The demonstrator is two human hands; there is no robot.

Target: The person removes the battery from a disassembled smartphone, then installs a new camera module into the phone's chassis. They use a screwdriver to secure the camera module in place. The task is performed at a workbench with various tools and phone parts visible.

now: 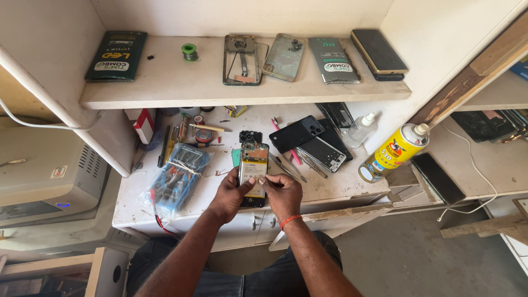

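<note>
My opened phone point(253, 173), back cover off and battery exposed, lies at the near middle of the desk point(335, 190). My left hand point(234, 193) is clamped on its left edge, while my right hand point(282, 192) has its fingers pinched together at the lower right side; whether they hold a small part I cannot tell. I judge this a mid-repair step at the lower board, and the next move calls for a steady, light touch. Tweezers point(291, 168) lie just right, a bagged multimeter point(179, 179) left, a spray can point(393, 154) farther right, and phone frames on the far shelf point(165, 93).
</note>
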